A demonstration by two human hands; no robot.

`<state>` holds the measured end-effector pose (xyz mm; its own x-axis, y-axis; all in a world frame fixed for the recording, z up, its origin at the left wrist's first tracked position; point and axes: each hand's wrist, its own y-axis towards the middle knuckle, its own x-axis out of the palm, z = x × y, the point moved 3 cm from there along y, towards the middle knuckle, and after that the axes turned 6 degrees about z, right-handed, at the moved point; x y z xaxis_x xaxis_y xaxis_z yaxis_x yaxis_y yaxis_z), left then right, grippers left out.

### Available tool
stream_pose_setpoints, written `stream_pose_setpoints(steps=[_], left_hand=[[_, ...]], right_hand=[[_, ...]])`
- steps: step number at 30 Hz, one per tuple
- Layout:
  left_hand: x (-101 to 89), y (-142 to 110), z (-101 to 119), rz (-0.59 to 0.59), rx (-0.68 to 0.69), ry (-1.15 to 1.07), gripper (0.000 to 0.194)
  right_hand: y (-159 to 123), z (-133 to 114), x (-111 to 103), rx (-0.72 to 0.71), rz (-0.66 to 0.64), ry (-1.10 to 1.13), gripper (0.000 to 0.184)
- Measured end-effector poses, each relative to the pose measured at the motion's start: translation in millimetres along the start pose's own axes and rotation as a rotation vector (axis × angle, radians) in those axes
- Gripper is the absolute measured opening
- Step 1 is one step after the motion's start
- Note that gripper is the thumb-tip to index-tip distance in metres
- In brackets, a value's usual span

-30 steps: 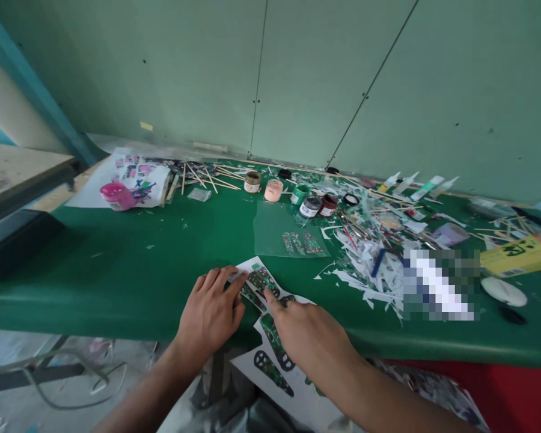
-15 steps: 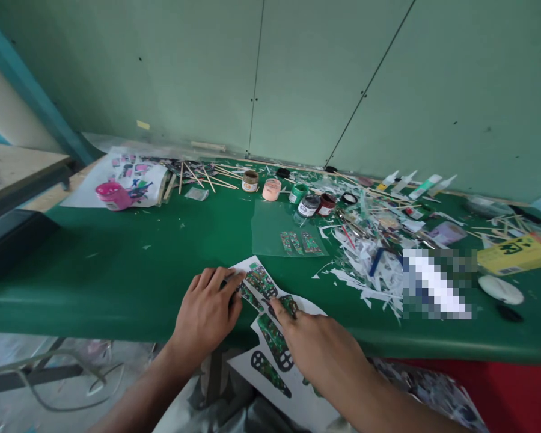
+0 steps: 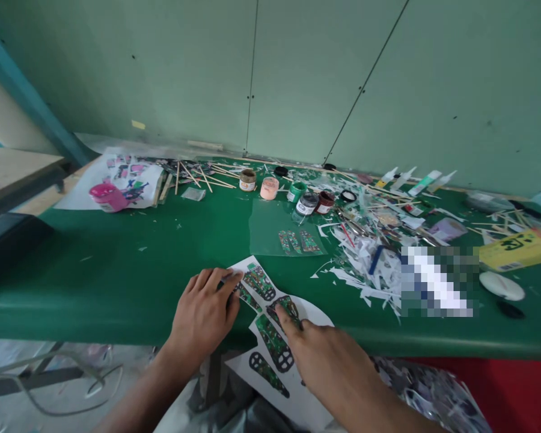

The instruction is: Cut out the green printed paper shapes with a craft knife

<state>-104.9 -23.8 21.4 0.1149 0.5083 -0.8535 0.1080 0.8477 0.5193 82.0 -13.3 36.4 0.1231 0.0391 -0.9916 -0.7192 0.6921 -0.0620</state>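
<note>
A white paper sheet (image 3: 315,313) printed with dark green patterned shapes lies over the near edge of the green table (image 3: 162,264) and hangs down toward me. My left hand (image 3: 202,313) rests flat on the sheet's left corner, fingers stretched out and pressing it down. My right hand (image 3: 324,355) lies on the sheet to the right, its index finger extended onto one printed shape (image 3: 288,308); the other fingers are hidden from view. Neither hand holds anything that I can see.
Beyond the sheet lies a clear plastic film (image 3: 279,231) with small patterned cut-outs. Several small paint jars (image 3: 306,203) stand further back. A heap of white paper scraps (image 3: 365,264), wooden sticks (image 3: 198,175), glue tubes (image 3: 426,182), a pink jar (image 3: 108,196) and a yellow box (image 3: 514,249) surround them.
My right hand has slid toward me and to the right along the sheet, its fingertip now on a lower printed shape. My left hand has stayed in place.
</note>
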Motion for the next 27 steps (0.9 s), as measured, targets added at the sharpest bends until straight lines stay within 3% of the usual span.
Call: stream_pose_setpoints(steps=[5,9,16,27], left_hand=[[3.2,-8.3,16.4,-0.022,-0.034,-0.009,0.04],[10.5,-10.6,18.7,-0.023,-0.02,-0.028,0.058],[17.3,18.2,-11.5,-0.221,0.135,-0.114,0.034],[27.1,20.5,-14.8,-0.271,0.134,-0.232,0.055]], right_hand=[[-5.0,35.7,-2.9,0.112,0.285,0.299,0.036],[-9.4,63.3,5.7,0.221,0.471,0.427,0.038],[-8.2,61.4,28.1,0.203,0.458,0.644,0.032],[38.8,38.4,24.7,0.005,0.408,0.402,0.04]])
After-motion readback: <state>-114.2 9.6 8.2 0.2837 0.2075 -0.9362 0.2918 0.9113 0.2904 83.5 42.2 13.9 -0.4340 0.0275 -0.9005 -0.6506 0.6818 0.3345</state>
